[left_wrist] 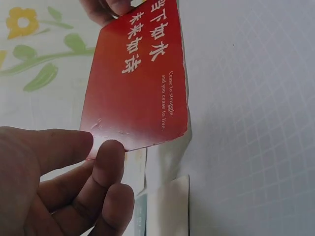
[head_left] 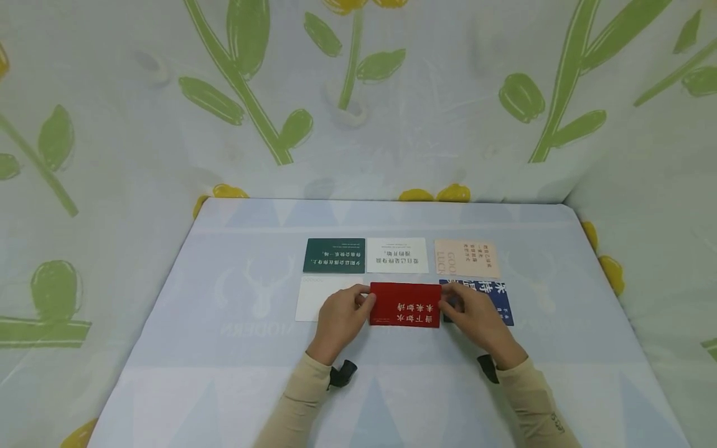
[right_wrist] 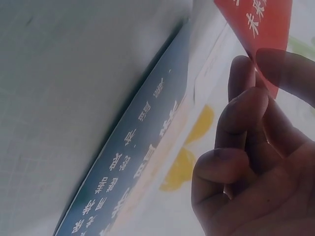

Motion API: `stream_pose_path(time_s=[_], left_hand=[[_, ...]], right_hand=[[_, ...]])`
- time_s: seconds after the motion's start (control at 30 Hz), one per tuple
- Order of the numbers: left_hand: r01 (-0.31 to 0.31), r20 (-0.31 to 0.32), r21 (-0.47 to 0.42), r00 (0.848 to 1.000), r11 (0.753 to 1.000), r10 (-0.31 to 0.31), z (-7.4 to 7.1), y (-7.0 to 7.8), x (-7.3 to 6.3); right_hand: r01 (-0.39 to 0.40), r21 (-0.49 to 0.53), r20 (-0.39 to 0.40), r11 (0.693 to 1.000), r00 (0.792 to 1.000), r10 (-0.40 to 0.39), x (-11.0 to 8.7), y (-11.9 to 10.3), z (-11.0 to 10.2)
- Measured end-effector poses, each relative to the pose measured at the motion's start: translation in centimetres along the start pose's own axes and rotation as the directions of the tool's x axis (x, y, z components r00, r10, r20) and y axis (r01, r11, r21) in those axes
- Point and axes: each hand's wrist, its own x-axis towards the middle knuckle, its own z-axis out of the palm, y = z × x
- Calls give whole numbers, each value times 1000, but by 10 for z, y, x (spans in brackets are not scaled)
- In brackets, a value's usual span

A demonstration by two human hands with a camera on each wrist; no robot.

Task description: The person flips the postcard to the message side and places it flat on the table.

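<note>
So we've got both hands on one thing here: the left hand (head_left: 338, 320) pinches the left side of the red card (head_left: 406, 305) between thumb and fingers, and the right hand (head_left: 478, 316) pinches the right side the same way. On each, the other fingers curl in loosely. Seen from the head, the card is in the near row, between the two hands, white characters facing up (upside down for us, sorry). We can't really tell if its lower edge touches the table (head_left: 185, 398).

Just left of it we see a pale card (head_left: 312, 298), partly behind the left hand, and on the right a blue card (head_left: 500, 305), partly covered by the right hand. Behind those, a second row: green card (head_left: 334, 256) on the left, white card (head_left: 397, 255) just beside it, and pink card (head_left: 467, 258) a little apart on the right.

Further out we get beige sleeves (head_left: 297, 398) on both arms, and a flowery cloth (head_left: 409, 155) hanging around the table.
</note>
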Motion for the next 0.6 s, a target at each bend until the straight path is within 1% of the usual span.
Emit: stream_pose_path(time_s=[0.1, 0.23, 0.6], left_hand=[[3, -6, -6, 1000, 1000, -4, 0, 0, 0], [-8, -17, -21, 1000, 1000, 8, 0, 0, 0], [-13, -28, -100, 1000, 995, 10, -5, -3, -3]], right_hand=[[11, -5, 1, 1000, 1000, -11, 1, 2, 0], [16, -9, 0, 1000, 1000, -16, 2, 1, -1], [16, 7, 11, 1000, 1000, -16, 0, -4, -2]])
